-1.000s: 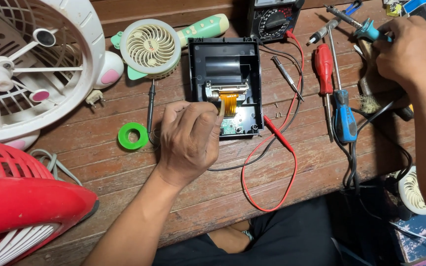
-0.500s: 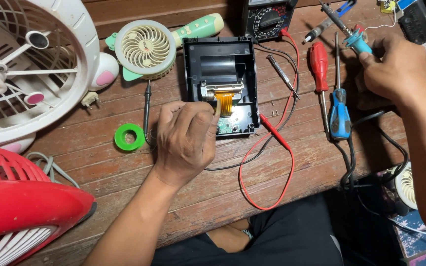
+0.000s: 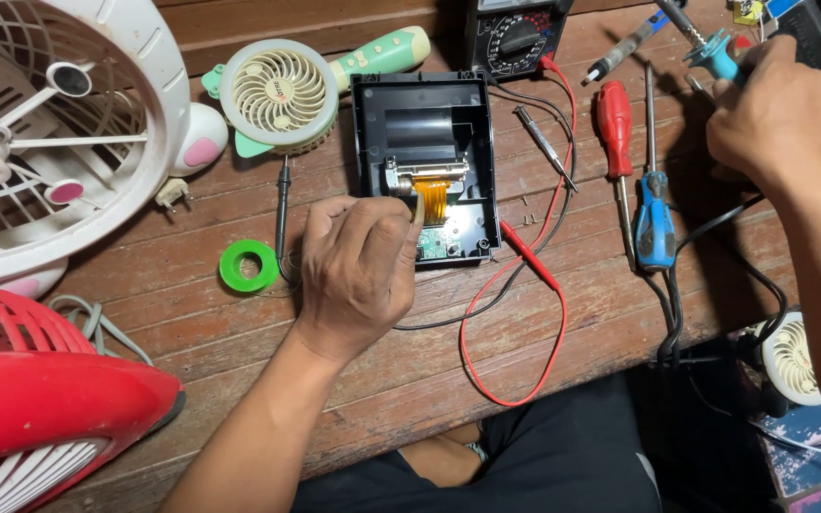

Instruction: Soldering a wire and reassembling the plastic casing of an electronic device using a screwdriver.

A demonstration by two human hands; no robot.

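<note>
Spanning the view, a worn plank table [image 3: 563, 313] is crowded left by a white plastic fan grille [image 3: 49, 123] and a red fan [image 3: 40, 399]; bare wood is left along the near edge. An opened black printer casing [image 3: 425, 123], boxy, with an orange ribbon cable [image 3: 432, 198], sits centre. The left hand [image 3: 358, 271] is curled at its near edge, fingertips pinched; contents cannot be told. The right hand [image 3: 776, 119] is closed on a teal-handled soldering iron [image 3: 715, 52], shifted slightly rightward since earlier.

Red fan [image 3: 40, 408] — cut off, bottom-left
</note>
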